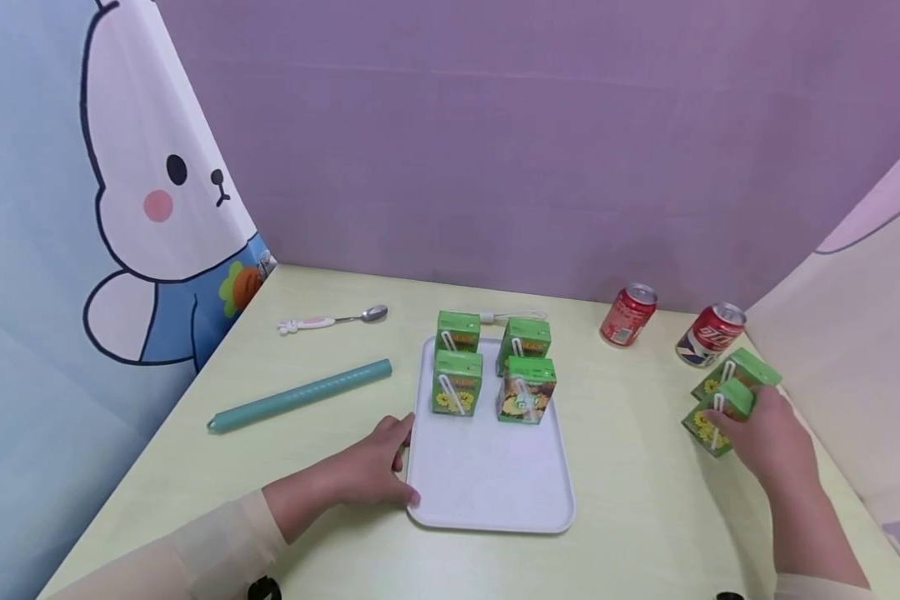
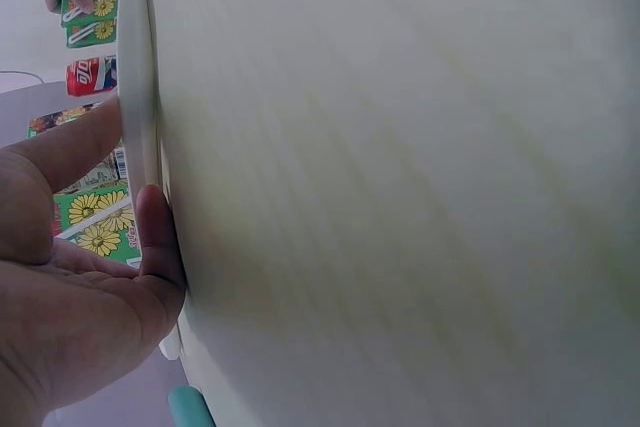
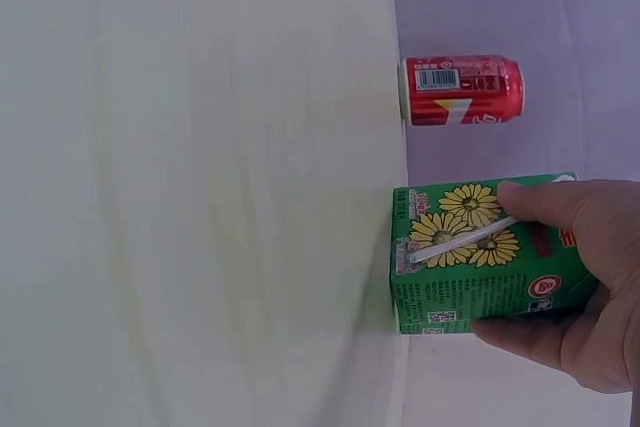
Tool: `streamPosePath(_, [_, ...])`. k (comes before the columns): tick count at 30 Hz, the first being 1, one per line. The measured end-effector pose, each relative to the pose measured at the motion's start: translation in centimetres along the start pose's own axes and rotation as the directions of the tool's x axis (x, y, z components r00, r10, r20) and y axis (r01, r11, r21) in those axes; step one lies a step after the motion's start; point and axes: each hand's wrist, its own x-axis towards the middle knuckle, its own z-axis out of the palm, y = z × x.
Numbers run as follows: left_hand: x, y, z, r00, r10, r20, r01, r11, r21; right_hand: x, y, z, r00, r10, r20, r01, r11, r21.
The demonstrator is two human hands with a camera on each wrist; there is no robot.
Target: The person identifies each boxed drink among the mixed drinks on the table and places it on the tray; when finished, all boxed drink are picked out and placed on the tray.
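Grip of the right hand (image 1: pixel 776 433): thumb on the flowered front, fingers on another panel, closed round a green rectangular juice carton of printed, coated board (image 3: pixel 440 292). Location: right side of the pale tabletop (image 1: pixel 630 492); whether its base touches the surface cannot be determined. Judged handling: light to moderate if full, stiff at the edges, yielding at mid-panel, slightly slippery; hard squeezing could dent it. Recommended hold: opposite side panels, clear of the white wrapped straw (image 3: pixel 445 247). Just beyond: a matching green carton (image 1: pixel 752 367), then two red metal cans (image 1: pixel 708 335). Left hand (image 1: pixel 371 471) pinches the rim of a white rectangular tray (image 1: pixel 491 487) bearing four similar cartons (image 1: pixel 457 383).
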Motion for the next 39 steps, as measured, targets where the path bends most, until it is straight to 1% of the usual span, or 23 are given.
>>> streamPosePath(5, [-0.1,0.2,0.0,1.0,0.004,0.0,-0.004,1.0,-0.006,-0.5,-0.6,0.2,0.998,-0.052,-0.031,0.052,0.999,-0.007])
streamPosePath(9, [-0.2,0.2,0.0,1.0,0.008,0.001,-0.008,1.0,-0.016,-1.1,-1.9,-0.1,0.994,-0.104,-0.045,0.102,0.994,-0.039])
streamPosePath(14, [-0.2,0.3,0.0,1.0,0.005,-0.002,-0.005,1.0,-0.014,-2.0,-4.2,-0.8,0.987,-0.152,-0.058,0.149,0.987,-0.053])
streamPosePath(20, [-0.2,0.3,0.0,1.0,0.001,-0.001,-0.001,1.0,-0.015,-3.7,-7.8,-1.7,0.98,-0.196,-0.039,0.194,0.98,-0.032])
streamPosePath(26, [-0.2,0.3,-0.1,1.0,-0.004,-0.002,0.004,1.0,-0.016,-5.3,-11.0,-2.0,0.951,-0.304,-0.062,0.301,0.952,-0.046])
streamPosePath(29, [-0.2,0.3,-0.1,1.0,-0.004,-0.001,0.004,1.0,-0.016,-6.3,-12.5,-1.8,0.94,-0.335,-0.055,0.333,0.942,-0.044])
streamPosePath(33, [-0.2,0.3,-0.1,1.0,-0.006,0.0,0.006,1.0,-0.015,-7.5,-14.5,-1.1,0.928,-0.371,-0.033,0.369,0.928,-0.05])
streamPosePath(39, [-0.2,0.2,0.0,1.0,0.0,0.0,0.0,1.0,-0.015,-9.3,-17.2,0.6,0.898,-0.439,-0.004,0.439,0.898,-0.03])
